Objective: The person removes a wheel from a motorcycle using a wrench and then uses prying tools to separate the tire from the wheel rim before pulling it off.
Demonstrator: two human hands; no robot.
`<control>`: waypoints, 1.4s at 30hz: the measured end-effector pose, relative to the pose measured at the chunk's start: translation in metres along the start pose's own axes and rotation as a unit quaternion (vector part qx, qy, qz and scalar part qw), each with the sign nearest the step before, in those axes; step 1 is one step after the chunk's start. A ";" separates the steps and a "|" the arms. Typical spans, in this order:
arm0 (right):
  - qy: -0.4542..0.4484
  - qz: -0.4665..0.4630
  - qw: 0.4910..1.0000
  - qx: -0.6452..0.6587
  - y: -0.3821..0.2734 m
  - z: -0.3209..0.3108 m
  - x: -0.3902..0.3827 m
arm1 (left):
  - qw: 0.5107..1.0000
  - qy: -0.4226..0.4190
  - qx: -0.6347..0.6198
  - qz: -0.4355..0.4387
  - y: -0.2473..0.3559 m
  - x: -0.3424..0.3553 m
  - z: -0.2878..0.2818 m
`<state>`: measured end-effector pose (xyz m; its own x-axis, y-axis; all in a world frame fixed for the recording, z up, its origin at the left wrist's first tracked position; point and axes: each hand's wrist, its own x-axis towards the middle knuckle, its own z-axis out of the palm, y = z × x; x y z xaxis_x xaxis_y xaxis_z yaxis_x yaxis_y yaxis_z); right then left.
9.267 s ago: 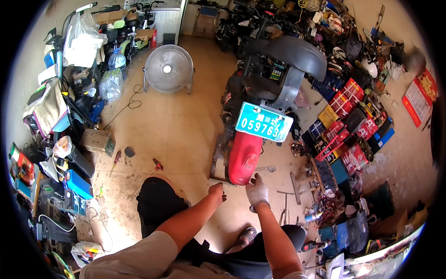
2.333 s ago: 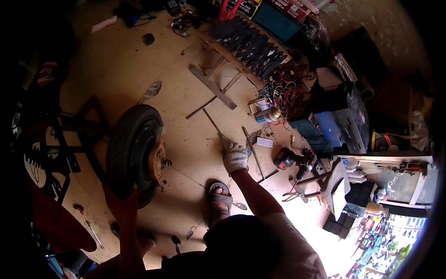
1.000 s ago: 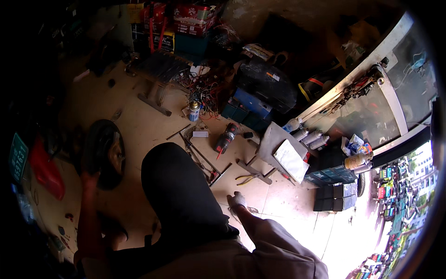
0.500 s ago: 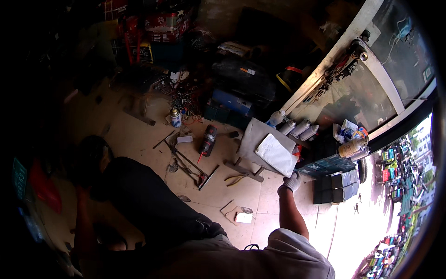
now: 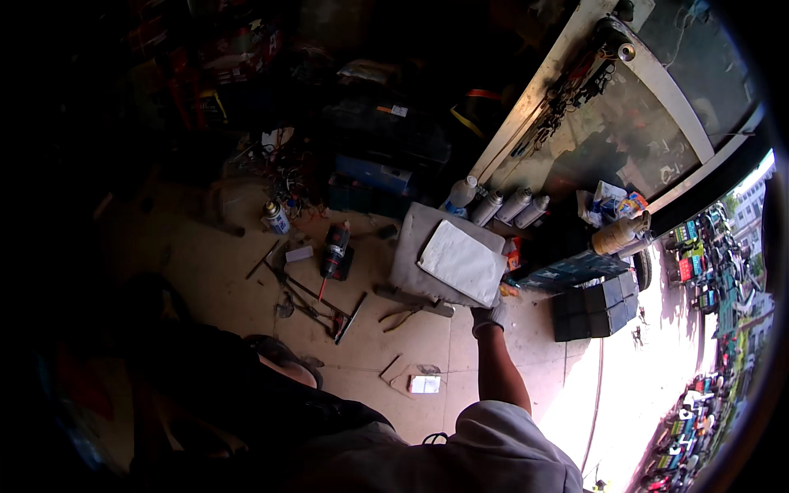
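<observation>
Whether my right hand (image 5: 488, 316) has closed on anything I cannot tell: the gloved fingers sit in shadow at the lower right corner of a grey seat (image 5: 404, 259), and their tips are hidden. My left hand cannot be seen, that side being so dark, so its grip I can't tell either.

Close to my glove is a white pad (image 5: 464, 260), lying flat on top of the grey seat. Its long axis slants from upper left to lower right, and the lower right end points at my hand. The seat lies on much the same slant, with a wooden bar (image 5: 415, 301) under its lower edge.

My right forearm (image 5: 503, 374) is bare and runs up the view from a pale sleeve (image 5: 509, 427), leaning slightly left toward the wrist, so that I'm reaching out ahead of my body.

Just right of my hand lies something small and orange (image 5: 509, 290). Farther right is a black block (image 5: 596, 308). Well off to the left, a drill (image 5: 333, 251) lies on the floor with its red bit pointing down the view.
</observation>
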<state>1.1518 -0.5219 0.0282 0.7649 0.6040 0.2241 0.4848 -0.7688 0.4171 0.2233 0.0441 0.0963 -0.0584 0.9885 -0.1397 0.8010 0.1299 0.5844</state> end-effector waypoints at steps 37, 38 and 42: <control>-0.321 0.043 0.943 0.072 -0.032 0.055 0.083 | 0.978 0.003 0.099 -0.181 0.144 -0.060 -0.027; -0.325 0.038 0.943 0.066 -0.036 0.054 0.084 | 0.979 0.007 0.117 -0.168 0.128 -0.061 -0.032; -0.328 0.027 0.943 0.044 -0.044 0.050 0.088 | 0.972 0.033 0.199 -0.117 0.063 -0.056 -0.036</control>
<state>1.2193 -0.4451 -0.0143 0.8735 0.3256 -0.3620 0.4490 -0.8262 0.3402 0.2558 -0.0005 0.1701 -0.2949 0.9399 -0.1724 0.9275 0.3249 0.1848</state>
